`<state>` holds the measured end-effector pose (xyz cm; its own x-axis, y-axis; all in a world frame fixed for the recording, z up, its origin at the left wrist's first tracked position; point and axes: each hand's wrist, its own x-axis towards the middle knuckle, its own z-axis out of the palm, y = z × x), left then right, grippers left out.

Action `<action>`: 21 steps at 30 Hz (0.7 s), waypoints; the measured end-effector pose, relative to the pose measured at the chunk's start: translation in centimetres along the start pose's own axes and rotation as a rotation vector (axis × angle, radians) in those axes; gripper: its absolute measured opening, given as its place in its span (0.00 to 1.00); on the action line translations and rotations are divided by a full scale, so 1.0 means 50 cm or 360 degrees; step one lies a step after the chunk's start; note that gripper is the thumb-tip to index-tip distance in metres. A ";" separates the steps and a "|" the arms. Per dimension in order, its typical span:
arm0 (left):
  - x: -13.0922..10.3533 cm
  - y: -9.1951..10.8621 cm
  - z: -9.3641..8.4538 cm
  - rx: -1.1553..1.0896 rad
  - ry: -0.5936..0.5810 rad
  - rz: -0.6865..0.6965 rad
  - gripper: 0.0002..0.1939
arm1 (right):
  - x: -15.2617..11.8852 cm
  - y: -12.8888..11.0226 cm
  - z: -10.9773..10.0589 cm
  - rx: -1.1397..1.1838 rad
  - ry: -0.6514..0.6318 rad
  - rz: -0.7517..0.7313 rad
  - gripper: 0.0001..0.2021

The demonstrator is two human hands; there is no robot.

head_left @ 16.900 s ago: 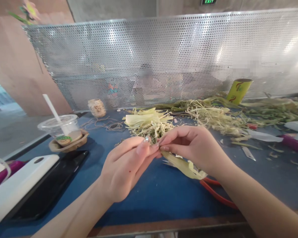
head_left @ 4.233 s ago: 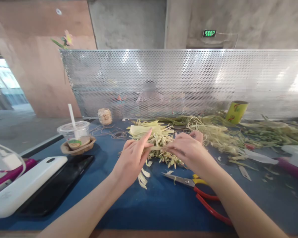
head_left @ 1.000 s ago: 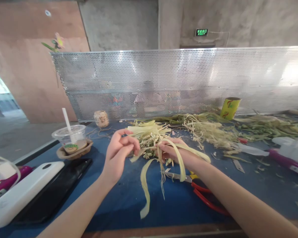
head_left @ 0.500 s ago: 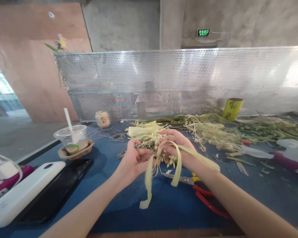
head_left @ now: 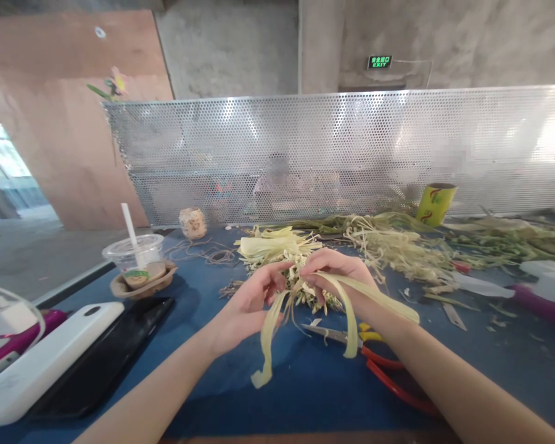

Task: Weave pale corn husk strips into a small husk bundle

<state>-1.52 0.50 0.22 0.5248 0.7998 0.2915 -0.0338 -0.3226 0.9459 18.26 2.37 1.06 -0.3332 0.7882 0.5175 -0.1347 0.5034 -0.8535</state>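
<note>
Pale green, flat leaf strips (head_left: 349, 314), like dried husk, hang in a small bunch between my hands. My right hand (head_left: 346, 271) pinches the strips where they gather, and their long ends drape over its wrist and downward. My left hand (head_left: 254, 302) has curled fingers against the other side of the bunch, beside a hanging strip; its exact grip is partly hidden. Behind both hands lies a pile of cut stalks and buds (head_left: 300, 259) with a fan of broad pale leaves (head_left: 268, 245). Below my right forearm, scissors (head_left: 374, 353) with red handles rest on the table, partly covered.
On the left are a plastic cup with straw (head_left: 136, 253), a white power bank (head_left: 60, 345) and a black phone (head_left: 102, 357). A twine spool (head_left: 193, 223) stands behind. To the right lie leaf scraps (head_left: 398, 253), a blade (head_left: 454, 316), a purple-handled tool (head_left: 536, 302) and a yellow tube (head_left: 436, 205).
My right hand has shifted slightly right, and the looped strip over it has flattened and swung right. The left hanging strip has moved a little left. My left fingers have bent upward.
</note>
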 end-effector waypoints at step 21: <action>-0.003 0.001 0.038 0.1100 0.0576 0.0065 0.39 | 0.002 0.012 0.004 -0.0662 -0.0345 -0.0541 0.03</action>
<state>-0.01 -0.60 -0.05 0.2206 0.8574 0.4649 0.5529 -0.5026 0.6645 17.95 2.69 0.59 -0.5248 0.4895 0.6964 0.0961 0.8470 -0.5229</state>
